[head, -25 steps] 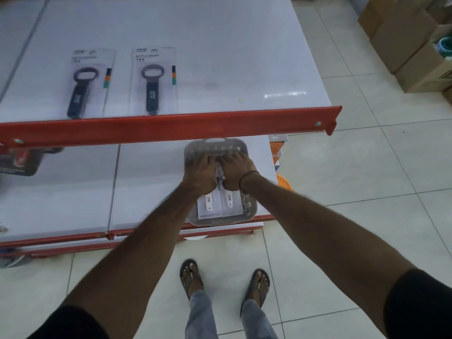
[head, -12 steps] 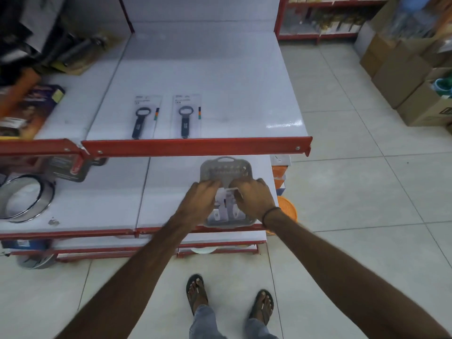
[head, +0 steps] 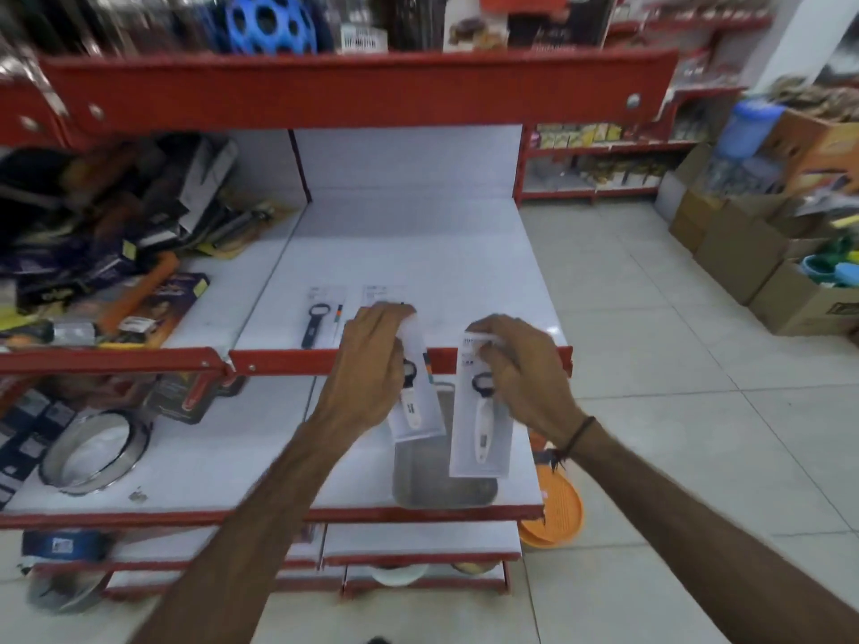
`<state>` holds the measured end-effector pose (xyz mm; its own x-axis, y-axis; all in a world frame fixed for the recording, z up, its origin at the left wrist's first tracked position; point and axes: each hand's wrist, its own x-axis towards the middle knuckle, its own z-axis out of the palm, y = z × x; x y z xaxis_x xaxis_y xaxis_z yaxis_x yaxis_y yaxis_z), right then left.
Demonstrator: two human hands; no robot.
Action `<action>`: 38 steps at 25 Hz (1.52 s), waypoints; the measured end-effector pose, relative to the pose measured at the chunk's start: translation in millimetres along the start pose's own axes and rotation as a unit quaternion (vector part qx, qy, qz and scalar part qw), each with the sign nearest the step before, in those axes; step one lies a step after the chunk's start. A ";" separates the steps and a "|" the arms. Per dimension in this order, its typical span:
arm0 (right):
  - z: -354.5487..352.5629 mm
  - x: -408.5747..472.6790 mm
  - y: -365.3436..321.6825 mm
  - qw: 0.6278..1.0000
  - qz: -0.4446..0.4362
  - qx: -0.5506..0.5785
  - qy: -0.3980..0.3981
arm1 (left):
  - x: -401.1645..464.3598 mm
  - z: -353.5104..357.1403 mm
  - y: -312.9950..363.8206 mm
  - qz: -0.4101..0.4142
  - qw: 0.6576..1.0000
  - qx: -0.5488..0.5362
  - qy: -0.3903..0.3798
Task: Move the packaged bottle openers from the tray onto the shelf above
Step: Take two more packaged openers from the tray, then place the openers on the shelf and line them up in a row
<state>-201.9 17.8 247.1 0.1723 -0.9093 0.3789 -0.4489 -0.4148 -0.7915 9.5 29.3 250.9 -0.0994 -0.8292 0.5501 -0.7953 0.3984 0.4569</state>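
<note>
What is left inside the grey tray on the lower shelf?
The grey tray looks empty where its floor shows. The two packaged openers held in front cover its upper part.

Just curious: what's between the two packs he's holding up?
In the head view, only the shelf's red front rail and the grey tray below show between the left pack and right pack.

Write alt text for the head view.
Each hand holds one packaged opener, left hand and right hand, lifted above the grey tray toward the white shelf. A dark-handled opener already lies there.
</note>
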 end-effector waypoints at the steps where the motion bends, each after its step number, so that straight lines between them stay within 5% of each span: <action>1: -9.1 21.9 -6.3 0.997 0.040 0.070 -0.003 | 25.8 -4.4 2.1 0.000 1.000 -0.004 0.004; 3: -23.0 68.3 -10.7 0.992 0.083 0.100 0.007 | 78.9 -8.2 1.6 -0.007 1.000 -0.023 -0.003; 8: -39.7 163.5 -6.7 0.989 0.136 -0.046 0.029 | 172.3 8.7 -19.5 -0.076 0.988 -0.062 -0.116; 15: -7.4 185.6 31.1 0.956 0.219 -0.173 -0.087 | 173.4 79.3 -58.7 -0.111 0.961 -0.056 -0.248; 22: 13.2 173.3 37.8 0.898 0.089 -0.419 -0.097 | 167.7 50.2 -94.9 -0.064 0.960 -0.011 -0.271; 24: 25.2 169.4 26.8 0.913 0.040 -0.396 -0.086 | 164.5 19.2 -118.3 -0.072 0.965 -0.021 -0.250; 27: 63.9 168.5 2.4 0.934 0.002 -0.310 -0.180 | 151.1 -27.5 -154.7 -0.127 0.955 -0.007 -0.269; 32: 113.3 178.0 -19.3 0.880 0.033 -0.289 -0.376 | 126.4 -60.1 -187.6 -0.168 0.895 0.076 -0.407; 38: 108.9 179.5 -8.2 0.866 0.053 -0.298 -0.399 | 115.7 -57.6 -201.9 -0.121 0.875 0.106 -0.456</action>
<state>-71.8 -145.7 269.4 0.5465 -0.7734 -0.3211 -0.8308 -0.4524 -0.3243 193.0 -124.5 262.6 -0.2719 -0.8855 -0.3767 -0.9424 0.1657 0.2905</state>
